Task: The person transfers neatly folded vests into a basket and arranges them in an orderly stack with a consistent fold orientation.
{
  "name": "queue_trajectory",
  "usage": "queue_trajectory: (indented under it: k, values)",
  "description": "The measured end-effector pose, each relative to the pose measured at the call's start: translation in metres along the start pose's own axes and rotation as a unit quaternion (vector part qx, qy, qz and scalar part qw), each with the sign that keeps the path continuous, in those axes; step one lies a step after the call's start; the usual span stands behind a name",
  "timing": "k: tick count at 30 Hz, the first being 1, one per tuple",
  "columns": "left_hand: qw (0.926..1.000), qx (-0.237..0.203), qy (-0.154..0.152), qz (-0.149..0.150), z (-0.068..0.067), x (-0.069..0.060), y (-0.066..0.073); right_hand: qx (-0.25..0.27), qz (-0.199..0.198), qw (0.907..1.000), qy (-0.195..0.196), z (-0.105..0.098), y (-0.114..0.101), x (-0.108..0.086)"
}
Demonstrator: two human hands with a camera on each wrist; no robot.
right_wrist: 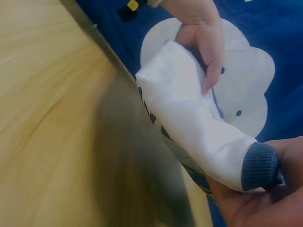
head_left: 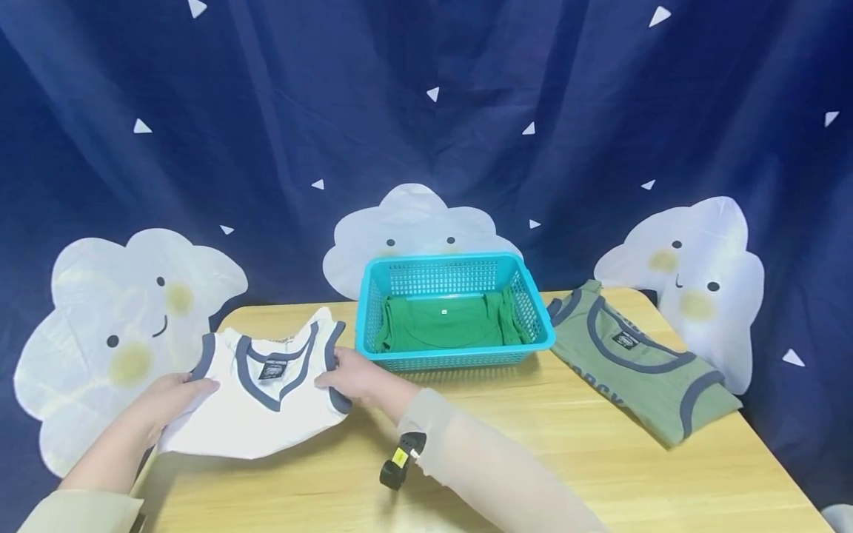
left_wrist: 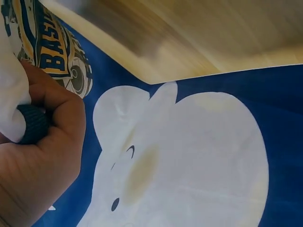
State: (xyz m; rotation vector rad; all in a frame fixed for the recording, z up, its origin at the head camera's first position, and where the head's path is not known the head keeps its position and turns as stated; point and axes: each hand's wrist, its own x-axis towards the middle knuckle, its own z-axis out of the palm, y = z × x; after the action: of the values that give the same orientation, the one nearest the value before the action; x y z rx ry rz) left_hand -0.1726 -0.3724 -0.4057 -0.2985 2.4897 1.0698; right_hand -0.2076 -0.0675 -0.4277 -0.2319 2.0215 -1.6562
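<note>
Nearest the camera, reaches in with pale sleeves [head_left: 493,477], one from the near side of the basket [head_left: 453,360], the other from well to its left. On the right wrist, wears a black strap [head_left: 391,474] with a yellow label, on the near side of the basket. Left of the basket and slightly nearer the camera, holds up a white shirt [head_left: 233,414] with dark trim, raised off the table [head_left: 600,474] and throwing shadow on the wood. With the left hand [head_left: 169,400], on the shirt's side away from the basket, grips one armhole with fingers curled round the cloth. With the right hand [head_left: 356,374], just beside the basket's near left corner, grips the opposite armhole with fingers closed on its dark edge. Under the shirt, shows part of a coloured print [left_wrist: 54,42]; at its neck, a dark label [head_left: 274,369]. Inside the basket, contains dark green cloth [head_left: 446,329], folded, with a small pale tag. Right of the basket, just beside it, has a paler green shirt [head_left: 646,377] lying on the table, with dark lettering. Behind the basket, has a dark blue curtain [head_left: 373,111] with white clouds [head_left: 726,244] and small triangles.
</note>
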Motion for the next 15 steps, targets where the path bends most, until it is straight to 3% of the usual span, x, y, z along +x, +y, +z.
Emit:
queue_trajectory:
  k: [3,9,15]
  values:
    - [0.9997,-0.008,0.012,0.018,-0.001,-0.002,0.005,0.006,-0.01,0.9998,-0.013,-0.009,-0.004,-0.004]
    - [0.9991,-0.027,0.019,0.025,-0.001,-0.008,0.022,0.005,-0.03,0.9993,-0.023,-0.027,-0.011,-0.011]
    - [0.9964,-0.069,0.019,0.046,0.007,-0.014,0.039,0.006,-0.035,0.999,-0.026,-0.047,-0.011,-0.017]
